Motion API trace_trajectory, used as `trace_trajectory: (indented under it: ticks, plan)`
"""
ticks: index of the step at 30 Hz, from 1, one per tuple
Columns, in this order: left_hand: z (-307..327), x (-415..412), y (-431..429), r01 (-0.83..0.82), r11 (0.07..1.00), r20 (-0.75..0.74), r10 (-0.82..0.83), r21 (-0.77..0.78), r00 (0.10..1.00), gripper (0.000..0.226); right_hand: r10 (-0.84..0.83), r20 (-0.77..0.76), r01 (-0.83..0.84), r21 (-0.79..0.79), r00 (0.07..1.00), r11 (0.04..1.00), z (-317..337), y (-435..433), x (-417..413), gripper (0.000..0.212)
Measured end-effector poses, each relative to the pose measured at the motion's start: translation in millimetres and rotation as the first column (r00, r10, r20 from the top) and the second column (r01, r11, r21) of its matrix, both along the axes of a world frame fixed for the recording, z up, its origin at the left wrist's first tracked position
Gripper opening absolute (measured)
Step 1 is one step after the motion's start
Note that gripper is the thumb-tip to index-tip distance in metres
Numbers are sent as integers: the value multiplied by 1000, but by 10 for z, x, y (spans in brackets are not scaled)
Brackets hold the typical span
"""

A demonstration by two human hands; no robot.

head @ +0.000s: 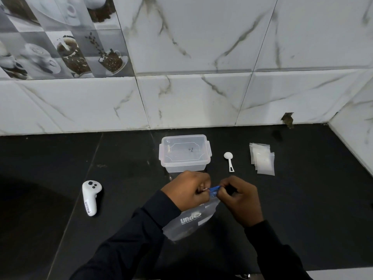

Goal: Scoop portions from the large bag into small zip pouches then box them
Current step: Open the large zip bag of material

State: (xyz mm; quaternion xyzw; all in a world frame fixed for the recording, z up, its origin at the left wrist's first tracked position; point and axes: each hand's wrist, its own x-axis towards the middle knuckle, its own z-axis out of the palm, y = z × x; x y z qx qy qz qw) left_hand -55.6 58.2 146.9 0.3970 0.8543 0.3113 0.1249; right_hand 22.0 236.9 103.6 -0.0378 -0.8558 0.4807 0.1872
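Both left hand (186,191) and right hand (240,199) pinch the large bag (190,220) top

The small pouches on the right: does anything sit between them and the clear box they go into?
Yes. The white scoop lies on the counter between the small pouches and the clear box, and the box's lid looks closed over its opening.
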Motion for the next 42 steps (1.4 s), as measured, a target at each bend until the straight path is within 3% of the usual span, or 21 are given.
trace_trajectory:
  ticks: [9,17,20,31,35,37,42]
  plan:
    - [-53,-20,-520,-45,998,-46,44,-33,998,9,-97,50,100,-63,994,993,-64,237,89,25]
    - [-78,44,-810,-106,988,-170,87,-107,982,7,-79,75,84,-62,994,995,-59,282,140,25]
    - [-97,89,-835,-143,985,-185,124,-95,975,1,-59,52,62,-68,997,996,-46,264,140,23]
    - [-129,199,-861,-154,988,-141,154,13,978,25,-10,40,16,-142,999,990,-29,199,131,20]
    - [-139,215,-870,-136,990,-140,138,26,980,23,83,-10,-82,71,996,994,-4,131,117,35]
    - [-147,224,-870,-140,990,-147,144,33,979,24,158,-21,-152,167,987,974,24,37,98,32]
    - [-138,254,-868,-139,989,-148,145,56,978,27,263,19,-232,535,965,813,12,-240,19,23]
